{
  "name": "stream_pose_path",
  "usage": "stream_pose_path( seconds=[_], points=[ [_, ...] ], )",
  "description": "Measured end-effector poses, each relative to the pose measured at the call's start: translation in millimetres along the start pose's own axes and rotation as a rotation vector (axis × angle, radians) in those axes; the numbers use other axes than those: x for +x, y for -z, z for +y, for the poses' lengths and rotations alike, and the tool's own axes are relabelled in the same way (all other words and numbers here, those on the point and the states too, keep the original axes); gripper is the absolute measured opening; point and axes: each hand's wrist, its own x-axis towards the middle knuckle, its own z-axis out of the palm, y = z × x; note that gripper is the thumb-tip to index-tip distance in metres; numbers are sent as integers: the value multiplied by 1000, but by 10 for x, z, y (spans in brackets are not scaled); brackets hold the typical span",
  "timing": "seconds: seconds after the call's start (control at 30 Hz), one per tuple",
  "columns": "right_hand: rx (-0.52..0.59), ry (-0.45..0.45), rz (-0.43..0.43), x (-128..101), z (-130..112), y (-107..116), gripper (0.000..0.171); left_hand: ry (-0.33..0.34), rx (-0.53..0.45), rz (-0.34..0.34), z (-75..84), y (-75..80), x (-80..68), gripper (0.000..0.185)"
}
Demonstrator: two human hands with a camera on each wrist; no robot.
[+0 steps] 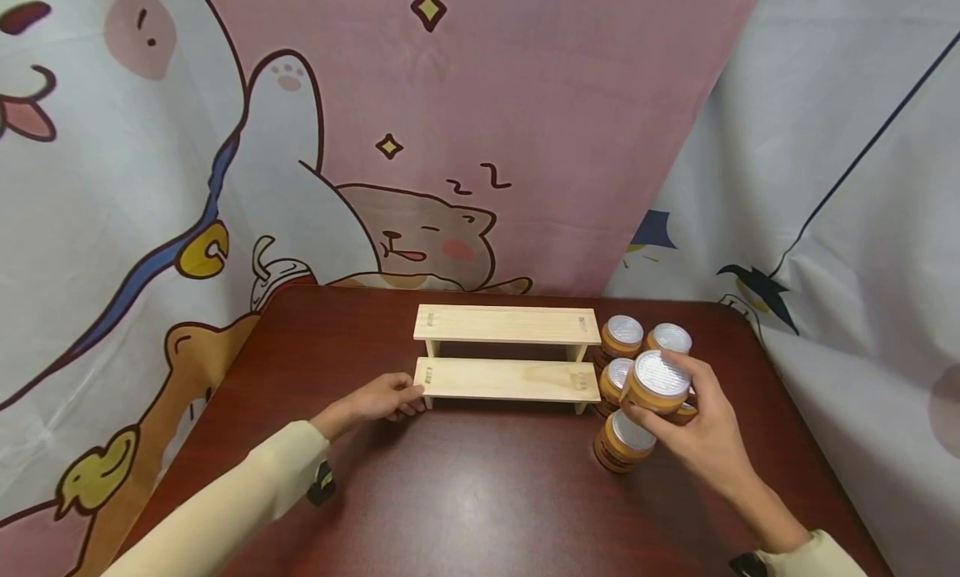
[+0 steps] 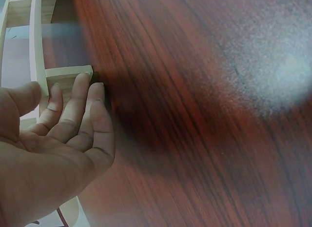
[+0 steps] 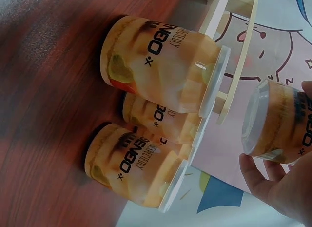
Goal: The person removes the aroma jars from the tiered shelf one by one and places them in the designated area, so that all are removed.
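Note:
A two-tier wooden rack [image 1: 506, 380] of pale boards stands mid-table. At the left end of its lower board, my left hand [image 1: 384, 396] pinches the edge, thumb on one side and fingers on the other, as the left wrist view shows. My right hand [image 1: 708, 431] grips a jar [image 1: 652, 387] with a white lid and an orange label, held in the air above other jars like it. In the right wrist view the held jar [image 3: 275, 122] is tilted, thumb and fingers around its body. Beneath it, a front jar [image 1: 622, 445] stands upright on the table.
Several more jars stand close together right of the rack, among them a back jar [image 1: 622, 337] and a far-right jar [image 1: 670, 338]. The dark red-brown table [image 1: 480, 502] backs onto a printed cloth [image 1: 540, 143]; pale fabric [image 1: 862, 252] hangs along the right side.

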Motion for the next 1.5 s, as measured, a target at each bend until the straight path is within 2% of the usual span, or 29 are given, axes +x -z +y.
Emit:
stream_pose_path(
  seconds=[0.67,0.97,1.5],
  points=[
    [25,-25,-11,-36,66,47,85,1,14,17,-20,9,21,30],
    [11,-28,-16,-67,100,58,87,-1,23,-1,-28,4,33,30],
    [21,-37,10,-91,154,92,92,-7,22,-1,-20,7,30,31]
  ],
)
